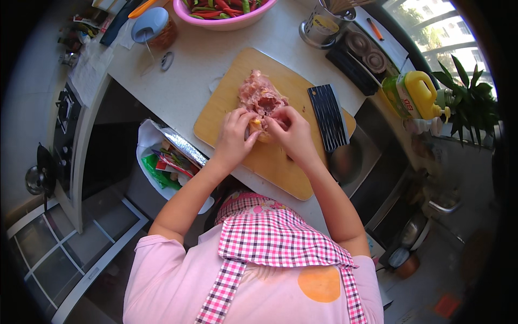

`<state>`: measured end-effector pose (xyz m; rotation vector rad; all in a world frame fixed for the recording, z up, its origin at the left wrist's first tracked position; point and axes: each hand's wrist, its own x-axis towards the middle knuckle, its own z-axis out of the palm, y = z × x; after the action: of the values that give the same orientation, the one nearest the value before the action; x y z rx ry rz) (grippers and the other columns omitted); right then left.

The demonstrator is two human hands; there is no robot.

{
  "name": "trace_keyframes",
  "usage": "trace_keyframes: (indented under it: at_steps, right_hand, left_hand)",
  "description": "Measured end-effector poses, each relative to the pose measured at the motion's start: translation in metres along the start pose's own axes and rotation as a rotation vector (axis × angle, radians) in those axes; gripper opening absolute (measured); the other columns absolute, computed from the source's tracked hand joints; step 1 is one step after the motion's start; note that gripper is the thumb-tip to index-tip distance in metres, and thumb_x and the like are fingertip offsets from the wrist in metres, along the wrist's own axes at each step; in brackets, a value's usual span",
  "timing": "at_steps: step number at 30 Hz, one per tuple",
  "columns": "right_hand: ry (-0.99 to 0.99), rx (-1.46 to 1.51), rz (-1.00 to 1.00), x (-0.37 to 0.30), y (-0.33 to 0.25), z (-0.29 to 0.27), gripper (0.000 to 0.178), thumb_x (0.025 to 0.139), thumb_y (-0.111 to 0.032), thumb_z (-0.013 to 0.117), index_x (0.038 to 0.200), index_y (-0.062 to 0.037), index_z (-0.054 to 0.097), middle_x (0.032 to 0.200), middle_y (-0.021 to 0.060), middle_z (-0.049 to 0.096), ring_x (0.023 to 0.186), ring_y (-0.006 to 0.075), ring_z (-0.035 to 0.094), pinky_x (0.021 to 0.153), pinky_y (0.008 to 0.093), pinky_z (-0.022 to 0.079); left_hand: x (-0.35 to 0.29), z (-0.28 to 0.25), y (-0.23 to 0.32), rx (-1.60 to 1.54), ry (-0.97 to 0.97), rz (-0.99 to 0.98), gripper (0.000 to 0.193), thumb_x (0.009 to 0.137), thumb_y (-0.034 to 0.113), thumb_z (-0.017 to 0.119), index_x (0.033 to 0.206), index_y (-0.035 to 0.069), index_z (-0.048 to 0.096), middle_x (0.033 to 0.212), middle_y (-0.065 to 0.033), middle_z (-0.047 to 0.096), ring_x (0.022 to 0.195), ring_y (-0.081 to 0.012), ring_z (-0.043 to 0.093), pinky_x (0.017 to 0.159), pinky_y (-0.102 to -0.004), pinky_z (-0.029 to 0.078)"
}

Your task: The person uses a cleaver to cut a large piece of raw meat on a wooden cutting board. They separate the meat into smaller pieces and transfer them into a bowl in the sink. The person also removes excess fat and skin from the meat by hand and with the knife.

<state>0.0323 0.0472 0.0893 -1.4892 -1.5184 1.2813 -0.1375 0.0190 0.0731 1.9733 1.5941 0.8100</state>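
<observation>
A raw, pink chicken carcass [259,90] lies on the wooden cutting board [224,116], a dark hollow showing in its middle. My left hand [235,134] grips the near left side of it, fingers bent and pressed into the meat. From the right, my right hand [293,133] pinches the carcass's near edge. A bit of yellow fat or skin shows between the two hands. What exactly the fingertips hold is partly hidden. To the right of the carcass, a cleaver with a black, wavy-patterned blade [328,116] lies flat on the board, untouched.
A pink basin [229,25] of red and green chillies stands at the far edge. A blue-lidded jar [156,29] is far left, and a utensil holder [322,24] far right. A yellow detergent jug [413,94] stands by the sink. A waste bin [145,146] hangs at the counter's left.
</observation>
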Motion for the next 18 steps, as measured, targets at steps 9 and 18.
trace_keyframes:
  at_steps: [9, 18]
  right_hand:
    - [-0.215, -0.831, -0.09, 0.044, -0.032, 0.022, 0.021, 0.079, -0.019, 0.064, 0.079, 0.0016, 0.061, 0.079, 0.0221, 0.063, 0.076, 0.0375, 0.062, 0.07, 0.0449, 0.05]
    - [-0.177, -0.818, -0.117, 0.052, -0.021, 0.019, 0.019, 0.078, -0.017, 0.061, 0.075, 0.0014, 0.062, 0.076, 0.021, 0.063, 0.073, 0.0377, 0.062, 0.069, 0.0441, 0.05]
  left_hand:
    - [-0.002, 0.008, -0.01, -0.129, 0.083, 0.078, 0.03, 0.067, 0.0, 0.072, 0.093, 0.003, 0.056, 0.095, -0.0123, 0.058, 0.091, -0.0332, 0.054, 0.08, -0.0393, 0.045]
    - [-0.003, 0.011, -0.019, -0.227, 0.091, 0.061, 0.03, 0.066, 0.0, 0.07, 0.09, 0.004, 0.054, 0.092, -0.0109, 0.058, 0.087, -0.0318, 0.052, 0.078, -0.0394, 0.045]
